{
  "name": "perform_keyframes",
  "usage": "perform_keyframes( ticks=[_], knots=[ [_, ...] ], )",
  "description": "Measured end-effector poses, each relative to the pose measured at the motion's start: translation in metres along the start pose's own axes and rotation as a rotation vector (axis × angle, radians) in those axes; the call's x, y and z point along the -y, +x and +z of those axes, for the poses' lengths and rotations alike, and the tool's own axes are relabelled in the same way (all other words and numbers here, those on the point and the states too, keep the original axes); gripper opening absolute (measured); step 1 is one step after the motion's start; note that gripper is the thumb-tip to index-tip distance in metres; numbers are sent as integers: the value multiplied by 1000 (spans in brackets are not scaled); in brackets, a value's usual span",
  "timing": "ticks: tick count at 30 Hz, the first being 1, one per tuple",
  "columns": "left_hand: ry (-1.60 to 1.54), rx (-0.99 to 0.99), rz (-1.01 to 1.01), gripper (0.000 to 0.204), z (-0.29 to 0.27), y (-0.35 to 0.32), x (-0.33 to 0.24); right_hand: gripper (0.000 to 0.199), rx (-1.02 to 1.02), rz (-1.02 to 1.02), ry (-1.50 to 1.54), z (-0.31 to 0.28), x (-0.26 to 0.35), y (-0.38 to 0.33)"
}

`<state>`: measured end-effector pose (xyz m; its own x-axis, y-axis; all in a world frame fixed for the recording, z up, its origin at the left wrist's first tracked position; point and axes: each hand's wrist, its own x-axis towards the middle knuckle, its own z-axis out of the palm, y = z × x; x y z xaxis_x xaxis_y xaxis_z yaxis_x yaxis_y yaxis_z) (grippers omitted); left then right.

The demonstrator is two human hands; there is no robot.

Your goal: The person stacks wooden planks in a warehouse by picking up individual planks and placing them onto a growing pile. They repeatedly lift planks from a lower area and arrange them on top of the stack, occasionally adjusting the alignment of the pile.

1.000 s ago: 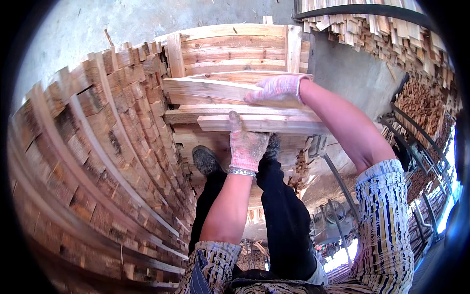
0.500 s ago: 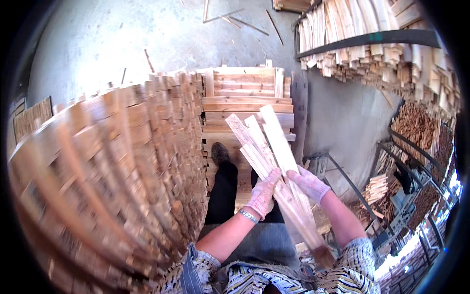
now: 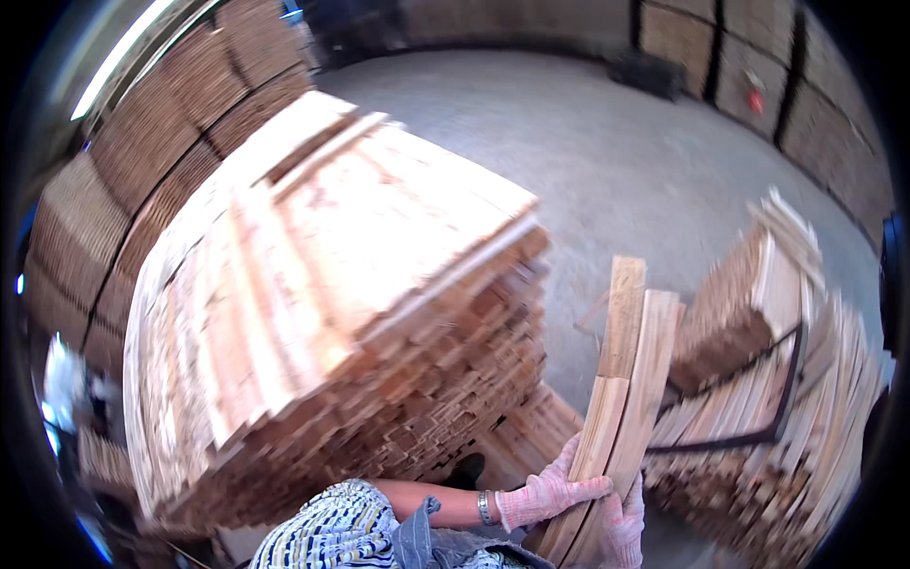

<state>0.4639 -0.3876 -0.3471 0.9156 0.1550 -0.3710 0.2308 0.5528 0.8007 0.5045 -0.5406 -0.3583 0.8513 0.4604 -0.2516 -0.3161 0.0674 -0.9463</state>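
A small bundle of long, pale wooden strips (image 3: 616,403) stands tilted upward in front of me, low and right of centre. My left hand (image 3: 555,490), in a pinkish knit glove, is closed around the strips from their left side. On their right edge my right hand (image 3: 624,531), gloved alike, is closed against them lower down; the bundle partly hides its fingers. The strips' lower ends pass out of sight near my body. Left of the bundle rises a large, high stack of wooden boards (image 3: 313,256), its top slightly blurred.
At the right, a dark metal frame (image 3: 787,398) holds many loose strips, with a tied-looking wood bundle (image 3: 730,308) behind it. Low boards (image 3: 531,427) lie beside my foot. Stacked wood (image 3: 161,123) lines the far left, more piles (image 3: 758,57) the far right. Grey concrete floor (image 3: 531,114) lies between.
My view has swung left and up, bringing the tall stack's top and far walls in. The strips, fanned apart before, now lie closer together. Both hands still hold them.
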Motion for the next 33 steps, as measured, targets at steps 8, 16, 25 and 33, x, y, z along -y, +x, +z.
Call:
perform_keyframes(
  ticks=[8,16,25,33],
  knots=[
    [-143,23,719,107,24,-94,-210,66,377,-466,-299,117,201,16],
    [279,-268,1031,85,-20,-227,-389,62,439,-1039,-529,268,344,4],
    [623,-594,1215,80,-99,-327,-471,59,639,-1558,20,481,358,-6],
    [223,-331,1317,57,-198,-289,-435,60,807,-1129,-114,487,245,8]
  ],
)
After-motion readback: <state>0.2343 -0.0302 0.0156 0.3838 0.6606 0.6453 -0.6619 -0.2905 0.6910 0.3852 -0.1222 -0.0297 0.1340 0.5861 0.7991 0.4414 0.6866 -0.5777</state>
